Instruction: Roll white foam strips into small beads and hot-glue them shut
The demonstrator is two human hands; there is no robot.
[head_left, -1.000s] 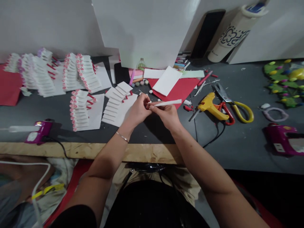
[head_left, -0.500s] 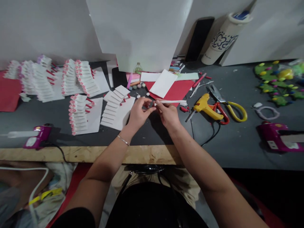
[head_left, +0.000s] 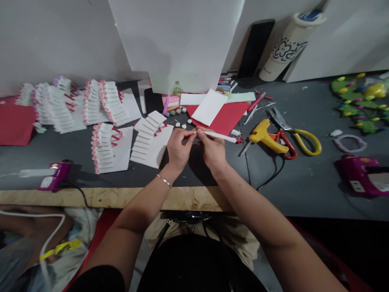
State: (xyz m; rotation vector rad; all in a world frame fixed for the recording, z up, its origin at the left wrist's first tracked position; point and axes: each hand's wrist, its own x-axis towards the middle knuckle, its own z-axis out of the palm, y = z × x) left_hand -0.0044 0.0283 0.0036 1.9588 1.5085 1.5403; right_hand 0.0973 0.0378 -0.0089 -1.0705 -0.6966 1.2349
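A thin white strip (head_left: 224, 137) runs slantwise over my right hand (head_left: 214, 153), whose thumb and fingers are closed on it near its left end. Fingertips of my left hand (head_left: 179, 149) pinch that same left end, where the two hands almost meet. Whether the strip is paper or foam I cannot tell. Left of my hands, a fan of white folded pieces (head_left: 141, 144) with red sticks lies on a white card (head_left: 162, 144). Small white round pieces (head_left: 184, 126) sit just beyond my fingers, near a red sheet (head_left: 229, 115) with a white card (head_left: 210, 107) on it.
Rows of white pieces with pink edges (head_left: 101, 148) stand at left. To the right lie a yellow glue gun (head_left: 263, 136), pliers (head_left: 304, 142) and green decorations (head_left: 352, 103). A phone (head_left: 256, 48) and a tumbler (head_left: 281, 50) lean at the back. Purple power blocks (head_left: 59, 176) sit on both sides.
The strip has tilted, its right end dropping towards me. My left fingers have come together on its left end, where they were apart before. The camera view has shifted slightly.
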